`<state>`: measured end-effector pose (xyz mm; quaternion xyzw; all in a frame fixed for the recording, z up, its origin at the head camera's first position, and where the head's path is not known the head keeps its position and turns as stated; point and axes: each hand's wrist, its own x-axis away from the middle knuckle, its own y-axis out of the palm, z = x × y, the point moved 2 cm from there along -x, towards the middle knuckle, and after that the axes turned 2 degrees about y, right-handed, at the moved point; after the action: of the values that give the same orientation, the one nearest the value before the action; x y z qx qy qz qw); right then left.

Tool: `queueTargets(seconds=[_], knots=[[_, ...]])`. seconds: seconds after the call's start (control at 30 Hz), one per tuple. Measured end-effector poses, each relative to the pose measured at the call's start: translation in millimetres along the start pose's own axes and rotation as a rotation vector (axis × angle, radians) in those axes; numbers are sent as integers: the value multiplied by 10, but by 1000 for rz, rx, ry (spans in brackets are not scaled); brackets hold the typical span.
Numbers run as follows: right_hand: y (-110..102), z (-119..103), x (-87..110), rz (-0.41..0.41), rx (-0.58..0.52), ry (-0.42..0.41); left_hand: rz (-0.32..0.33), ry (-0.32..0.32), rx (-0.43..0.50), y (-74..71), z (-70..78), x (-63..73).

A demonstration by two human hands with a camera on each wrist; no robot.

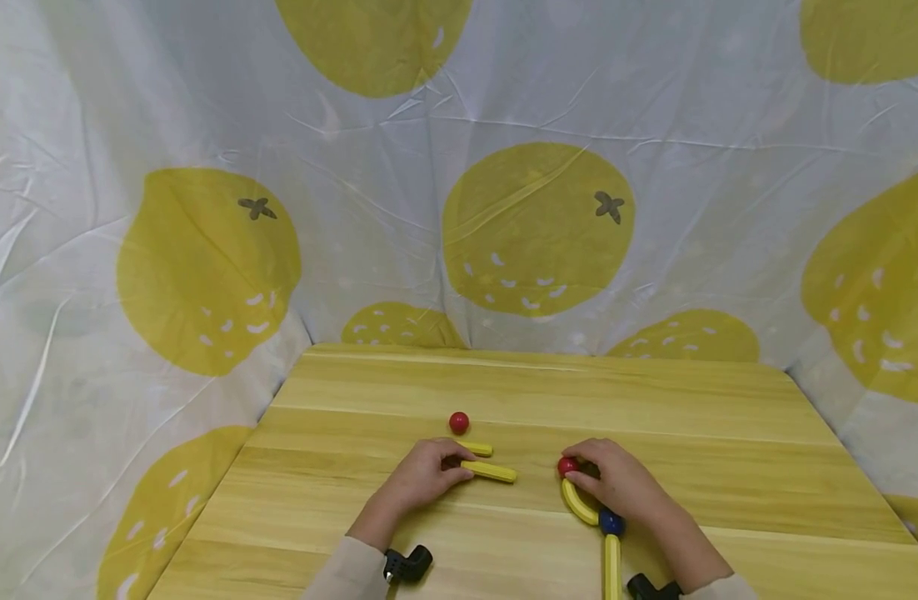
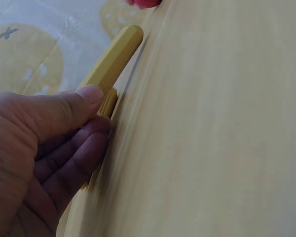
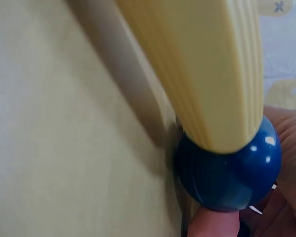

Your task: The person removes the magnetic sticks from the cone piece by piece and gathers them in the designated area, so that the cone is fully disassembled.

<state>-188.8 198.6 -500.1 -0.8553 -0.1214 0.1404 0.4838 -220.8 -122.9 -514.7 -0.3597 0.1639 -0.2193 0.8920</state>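
Note:
Between thumb and fingers my left hand [image 1: 421,479] pinches a straight yellow ribbed rod [image 1: 492,472], held just above the table in the left wrist view. A second yellow rod [image 1: 477,449] lies right behind it, partly covered by that hand. My right hand [image 1: 616,479] grips a red ball [image 1: 567,467] at the end of a curved yellow rod [image 1: 577,504]. That curve meets a blue ball [image 1: 612,522], from which a straight yellow rod [image 1: 612,567] runs toward the near side. Close up in the right wrist view, the blue ball [image 3: 227,173] has the straight rod's end against it.
Farther back on the wooden table [image 1: 654,400] sits a loose red ball [image 1: 459,422]. A lemon-patterned curtain [image 1: 369,208] hangs behind and beside the table. Each wrist wears a black camera mount [image 1: 409,564].

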Motion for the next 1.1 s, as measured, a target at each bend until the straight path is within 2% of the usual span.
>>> queueTargets(seconds=[0.23,0.4,0.53,1.1], knots=[[3,27,-37,41,39,56,30,16,-79,-126,-94,50],[-5,20,-45,73,56,67,55,13,-131,-204,-152,79],[-17,19,-35,86,65,108,70,5,-164,-245,-174,97],[-62,104,13,124,117,202,83,-4,-168,-238,-196,92]])
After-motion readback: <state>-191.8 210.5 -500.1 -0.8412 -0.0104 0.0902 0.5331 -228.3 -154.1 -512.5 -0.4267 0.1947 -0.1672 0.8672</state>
